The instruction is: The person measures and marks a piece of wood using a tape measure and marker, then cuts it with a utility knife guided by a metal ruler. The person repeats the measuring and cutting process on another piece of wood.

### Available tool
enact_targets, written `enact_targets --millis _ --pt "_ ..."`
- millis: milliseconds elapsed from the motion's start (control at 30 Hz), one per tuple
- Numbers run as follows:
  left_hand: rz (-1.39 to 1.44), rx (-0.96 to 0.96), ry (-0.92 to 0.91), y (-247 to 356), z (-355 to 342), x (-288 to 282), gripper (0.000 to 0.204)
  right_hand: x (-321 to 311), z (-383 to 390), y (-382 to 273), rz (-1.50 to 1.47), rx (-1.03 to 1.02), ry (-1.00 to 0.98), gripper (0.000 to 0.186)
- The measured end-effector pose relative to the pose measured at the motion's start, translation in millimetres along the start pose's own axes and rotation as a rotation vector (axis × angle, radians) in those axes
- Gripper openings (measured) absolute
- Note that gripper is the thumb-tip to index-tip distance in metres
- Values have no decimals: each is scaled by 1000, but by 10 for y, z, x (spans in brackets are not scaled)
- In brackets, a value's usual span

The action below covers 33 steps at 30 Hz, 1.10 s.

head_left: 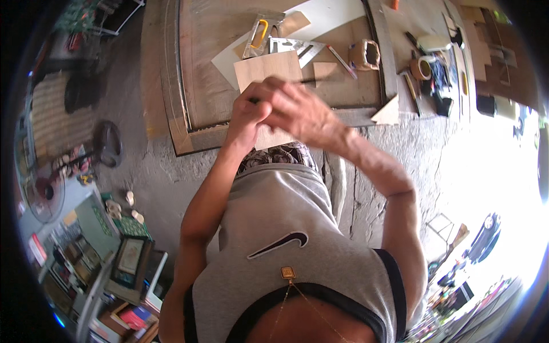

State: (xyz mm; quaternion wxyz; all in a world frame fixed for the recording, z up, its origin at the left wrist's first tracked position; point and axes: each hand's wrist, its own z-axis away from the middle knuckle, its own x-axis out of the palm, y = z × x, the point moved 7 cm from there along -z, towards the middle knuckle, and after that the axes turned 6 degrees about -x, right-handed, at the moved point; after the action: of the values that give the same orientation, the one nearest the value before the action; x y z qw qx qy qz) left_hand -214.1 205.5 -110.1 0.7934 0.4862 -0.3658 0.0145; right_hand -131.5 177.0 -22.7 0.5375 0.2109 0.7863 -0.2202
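Observation:
My left hand (247, 119) is curled at the left edge of a pale wooden board (266, 66), beside the frame's near rail. My right hand (294, 111) is blurred by motion, its fingers bent over the board and overlapping my left fingers. A thin dark shape, too smeared to name, shows at the right fingers; what either hand grips is hidden. Beyond the board lie a yellow-handled hand tool (260, 34), a metal square (294, 51), a slim pen-like item (342, 62) and a small wood offcut (323, 71).
The wooden panel frame (377, 31) lies on the work surface, with a cardboard-like container (363, 55) and a wooden triangle (386, 108). Tools, including a hammer (413, 91), crowd the right side. A fan (48, 188) and stacked clutter (131, 266) stand at the left.

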Motion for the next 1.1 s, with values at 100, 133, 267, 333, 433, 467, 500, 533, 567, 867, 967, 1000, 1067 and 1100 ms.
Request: enact_targets --millis 100,133,267,333,433,467,500,533,567,867,967,1000,1067,1100 --pt "232 -27 -6 -232 418 -213 69 -32 203 -171 -451 456 340 68" --pt "354 -44 28 -312 494 -254 66 10 361 -225 -643 725 492 66" --pt "323 8 -22 -383 522 -350 62 640 524 -499 -1243 1020 660 41" --pt "116 43 44 -346 484 -410 51 673 510 -395 -1274 1102 613 40" --pt "-179 189 185 -187 378 -436 39 790 498 -203 -1464 1064 522 42" --pt "-317 189 186 -143 313 -411 40 806 530 -108 -1424 1057 496 42" --pt "-455 188 189 -98 259 -419 41 835 564 -16 -1385 1048 468 42" --pt "-599 187 195 -77 214 -420 42 852 569 83 -1350 1031 443 41" --pt "-633 142 209 -126 171 -419 43 827 565 191 -1322 1010 440 43" --pt "-710 261 415 164 -235 -944 47 1170 890 1228 -1177 927 258 25" --pt "-432 187 740 181 -170 -1665 40 1319 1200 1802 -929 1010 341 20" --pt "-326 155 821 154 -152 -1858 39 1370 1237 1911 -848 1025 327 19" --pt "-424 117 863 95 -180 -1921 43 1415 1246 1978 -740 1059 299 18" --pt "-498 77 901 10 -187 -1927 44 1461 1233 1970 -714 1082 289 18"
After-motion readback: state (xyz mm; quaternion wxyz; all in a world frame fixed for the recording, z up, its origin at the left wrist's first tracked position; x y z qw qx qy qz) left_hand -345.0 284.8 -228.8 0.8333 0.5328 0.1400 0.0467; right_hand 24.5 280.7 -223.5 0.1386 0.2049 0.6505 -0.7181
